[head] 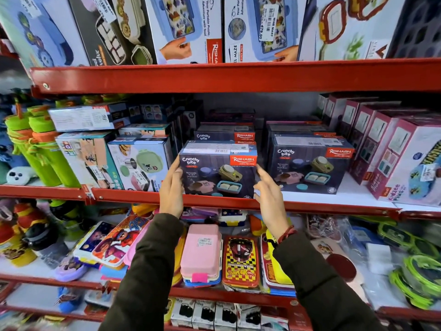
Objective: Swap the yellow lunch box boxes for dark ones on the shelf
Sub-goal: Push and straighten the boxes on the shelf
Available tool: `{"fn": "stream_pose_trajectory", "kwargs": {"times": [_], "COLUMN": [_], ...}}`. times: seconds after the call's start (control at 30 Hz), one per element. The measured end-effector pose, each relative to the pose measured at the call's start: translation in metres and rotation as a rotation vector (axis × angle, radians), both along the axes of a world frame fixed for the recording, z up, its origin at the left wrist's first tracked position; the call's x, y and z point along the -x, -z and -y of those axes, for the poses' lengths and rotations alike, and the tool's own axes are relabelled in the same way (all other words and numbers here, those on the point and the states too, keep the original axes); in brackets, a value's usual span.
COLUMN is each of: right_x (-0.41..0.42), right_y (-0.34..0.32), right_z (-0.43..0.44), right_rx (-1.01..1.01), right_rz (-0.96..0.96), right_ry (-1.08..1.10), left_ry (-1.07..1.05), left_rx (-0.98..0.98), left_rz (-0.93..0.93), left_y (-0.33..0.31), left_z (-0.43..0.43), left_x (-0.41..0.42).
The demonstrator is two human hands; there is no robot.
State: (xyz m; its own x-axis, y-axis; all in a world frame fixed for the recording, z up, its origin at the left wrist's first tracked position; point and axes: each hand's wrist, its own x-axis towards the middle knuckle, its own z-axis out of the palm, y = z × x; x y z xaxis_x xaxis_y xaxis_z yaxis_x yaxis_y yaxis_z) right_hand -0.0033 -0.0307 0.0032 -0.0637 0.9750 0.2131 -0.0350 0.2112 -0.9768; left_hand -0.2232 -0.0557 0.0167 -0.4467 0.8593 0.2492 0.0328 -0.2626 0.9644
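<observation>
The dark box (217, 170), marked "Crunchy bite" and "Rishabh", stands at the red shelf lip (238, 203). The left hand (170, 187) holds its left side; the right hand (268, 194) has its fingers spread by the right edge. A gap separates it from the twin box (307, 167) to its right.

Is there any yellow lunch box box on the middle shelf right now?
No: the middle shelf shows dark Crunchy bite boxes, one between both hands, plus pale and maroon boxes, none yellow.
</observation>
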Motion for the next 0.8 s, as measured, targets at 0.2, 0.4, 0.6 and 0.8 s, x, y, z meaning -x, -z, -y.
{"fn": "stream_pose_trajectory", "kwargs": {"times": [0.2,0.4,0.6,0.8], "right_x": [-0.022,-0.077,-0.147,-0.184], "right_y": [0.000,-0.005,-0.008,-0.015], "right_z": [0.009,0.009,-0.009,-0.046], "right_rx": [-0.062,-0.132,-0.142,-0.050], "right_rz": [-0.051,-0.187,-0.286,-0.186], "right_ry": [0.076,0.288,0.451,0.379], "left_ry": [-0.382,-0.354,-0.016,0.083], "left_rx": [-0.204,-0.473,-0.444,-0.060], "left_rz": [-0.035,-0.149,-0.181,-0.108], "left_y": [0.006,0.015,0.001,-0.008], "left_z": [0.014,0.017,-0.001,-0.035], "left_x": [-0.037,-0.116,-0.201,-0.239]}}
